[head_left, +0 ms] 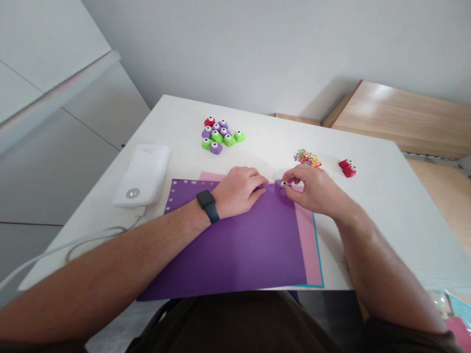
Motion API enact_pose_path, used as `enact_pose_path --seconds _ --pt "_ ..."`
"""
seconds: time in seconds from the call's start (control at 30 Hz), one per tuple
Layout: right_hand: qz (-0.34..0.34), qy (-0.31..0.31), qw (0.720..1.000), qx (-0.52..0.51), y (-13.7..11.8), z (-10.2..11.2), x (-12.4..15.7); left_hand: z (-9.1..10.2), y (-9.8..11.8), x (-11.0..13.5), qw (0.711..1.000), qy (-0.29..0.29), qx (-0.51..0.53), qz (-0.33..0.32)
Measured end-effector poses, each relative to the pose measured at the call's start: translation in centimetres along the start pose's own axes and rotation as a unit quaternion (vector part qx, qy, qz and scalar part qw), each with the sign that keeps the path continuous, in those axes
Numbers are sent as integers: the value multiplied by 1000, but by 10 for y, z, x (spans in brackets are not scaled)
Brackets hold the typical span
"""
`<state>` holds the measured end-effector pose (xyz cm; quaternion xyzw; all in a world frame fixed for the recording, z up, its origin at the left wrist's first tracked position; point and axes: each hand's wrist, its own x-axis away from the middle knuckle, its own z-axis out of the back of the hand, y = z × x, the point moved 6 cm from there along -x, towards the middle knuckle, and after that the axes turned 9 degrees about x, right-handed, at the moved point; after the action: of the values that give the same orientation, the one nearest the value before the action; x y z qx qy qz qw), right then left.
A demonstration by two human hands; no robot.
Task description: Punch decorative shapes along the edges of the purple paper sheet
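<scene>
A purple sheet lies on top of a pink sheet and a teal one on the white table. My left hand, with a dark watch on its wrist, rests with curled fingers on the purple sheet's far edge. My right hand pinches a small purple paper punch sitting on that same far edge, right beside my left fingertips. A row of small punched shapes runs along the sheet's left edge.
Several green, purple and red punches are clustered at the table's back. A pile of colourful punched bits and two red punches lie at the right. A white device with a cable sits at the left. A wooden surface stands behind.
</scene>
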<state>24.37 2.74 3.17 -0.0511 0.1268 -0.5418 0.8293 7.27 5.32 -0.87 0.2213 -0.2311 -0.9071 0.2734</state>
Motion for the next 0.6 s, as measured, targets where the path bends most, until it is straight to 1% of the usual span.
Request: enact_pose_path --seconds 0.2,0.4,0.5,0.6 --pt "-15 9 1000 -8 3 -5 -1 0 0 0 1000 5 1 -2" --pt "13 8 1000 -1 1 -5 0 0 0 0 1000 6 0 -2" --pt "15 24 1000 -6 1 -3 0 1 0 0 1000 6 0 -1" --pt "0 57 998 -3 3 1 -1 1 1 0 1000 3 1 0"
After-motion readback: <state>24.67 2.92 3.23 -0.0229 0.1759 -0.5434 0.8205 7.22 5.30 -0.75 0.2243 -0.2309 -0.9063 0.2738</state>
